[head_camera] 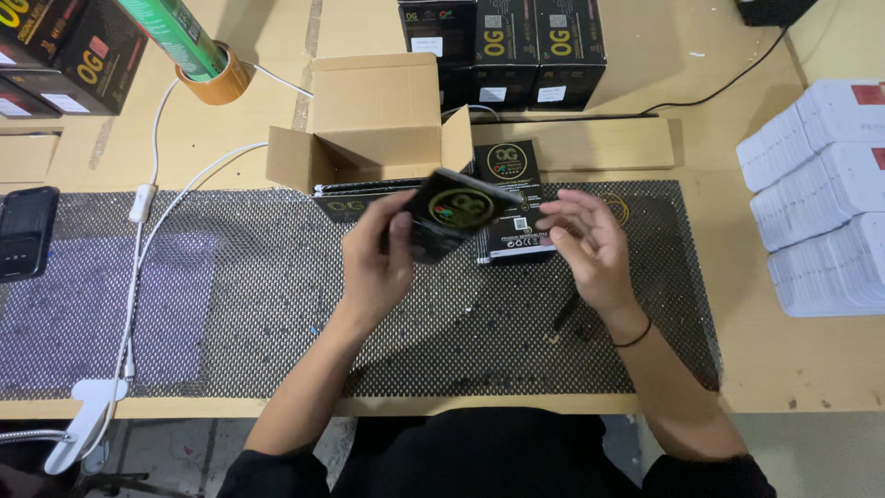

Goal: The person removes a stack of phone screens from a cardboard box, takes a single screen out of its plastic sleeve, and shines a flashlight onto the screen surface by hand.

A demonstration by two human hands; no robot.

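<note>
We are seeing the left hand [376, 263] gripping a black box [454, 212], tilted above the mat [277, 304]. The right hand [588, 244] is hovering just beside it, fingers loosely spread, holding nothing.

Open carton [378, 120] beyond bare mesh mat [277, 304]

It was a packing workshop. A wooden bench carried a black mesh mat [277, 304], an open cardboard carton [373, 124] far centre, rows of identical black retail boxes [502, 41] beyond it, a tape roll [214, 78] far left and stacked white cards [820, 194] right.
</note>
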